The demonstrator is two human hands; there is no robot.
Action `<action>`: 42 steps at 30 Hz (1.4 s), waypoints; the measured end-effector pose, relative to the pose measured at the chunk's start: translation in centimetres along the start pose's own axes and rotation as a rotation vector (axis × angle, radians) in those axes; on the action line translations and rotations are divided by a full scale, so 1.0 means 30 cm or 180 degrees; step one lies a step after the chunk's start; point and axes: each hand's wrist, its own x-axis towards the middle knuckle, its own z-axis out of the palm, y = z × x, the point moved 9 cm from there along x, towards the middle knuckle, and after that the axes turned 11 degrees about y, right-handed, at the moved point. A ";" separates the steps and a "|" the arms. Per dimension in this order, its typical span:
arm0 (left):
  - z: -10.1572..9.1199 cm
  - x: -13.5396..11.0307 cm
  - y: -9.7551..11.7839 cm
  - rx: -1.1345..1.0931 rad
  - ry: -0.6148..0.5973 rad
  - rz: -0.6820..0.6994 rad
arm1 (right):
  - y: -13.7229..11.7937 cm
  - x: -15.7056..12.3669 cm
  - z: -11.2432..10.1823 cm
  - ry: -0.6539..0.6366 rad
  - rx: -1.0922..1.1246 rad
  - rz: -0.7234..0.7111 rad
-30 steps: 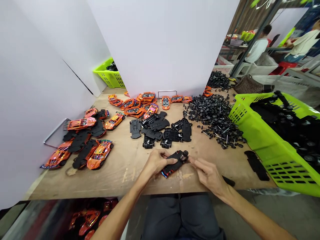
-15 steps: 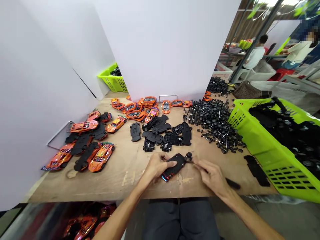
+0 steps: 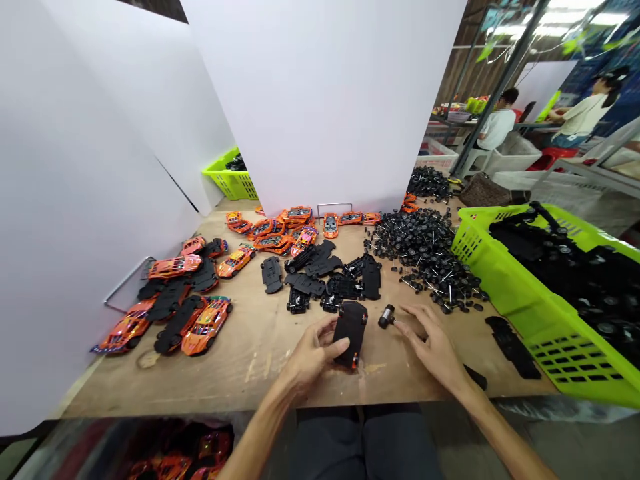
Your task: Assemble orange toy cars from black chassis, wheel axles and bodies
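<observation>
My left hand grips a toy car, thumb pressed on its black underside, which faces up. Small red-orange bits show at the car's edge. To the right, my right hand is closed round the handle of a small hammer. The hammer head is black with a silver band, and it is apart from the car. The handle's dark end sticks out below my palm. Just beyond the car lie several black car chassis, some with wheels showing.
Orange toy cars lie at left, with orange car bodies farther back. A heap of wheels on axles sits right of centre. A green basket of black parts stands at right, a black chassis beside it. White panels rise behind.
The hammer head has moved away from the car to the right. My left hand has turned the car more upright in view. The camera view has shifted slightly.
</observation>
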 end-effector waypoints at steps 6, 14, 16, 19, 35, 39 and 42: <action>-0.020 -0.010 -0.008 -0.0221 0.0376 0.0537 | -0.087 -0.125 0.216 -0.0240 0.1480 0.0566; -0.111 -0.034 0.050 0.1739 0.0293 0.1396 | 0.005 -0.073 0.229 -0.0537 0.0830 0.0232; -0.124 -0.032 0.026 0.1745 0.0441 0.1363 | 0.024 -0.072 0.235 -0.0474 0.0895 0.0382; -0.131 -0.036 0.005 0.1677 0.0661 0.1377 | 0.003 -0.073 0.232 -0.0285 0.0788 0.0284; -0.166 -0.058 0.040 0.0979 0.0843 0.1322 | -0.410 -0.096 0.132 -0.0053 0.0421 -0.1361; -0.152 -0.090 0.058 0.1818 0.0693 0.1839 | -0.414 -0.085 0.122 -0.0009 0.0420 -0.1201; -0.195 -0.100 0.070 0.2136 0.0681 0.1878 | -0.322 -0.053 0.154 -0.0139 0.0555 -0.0671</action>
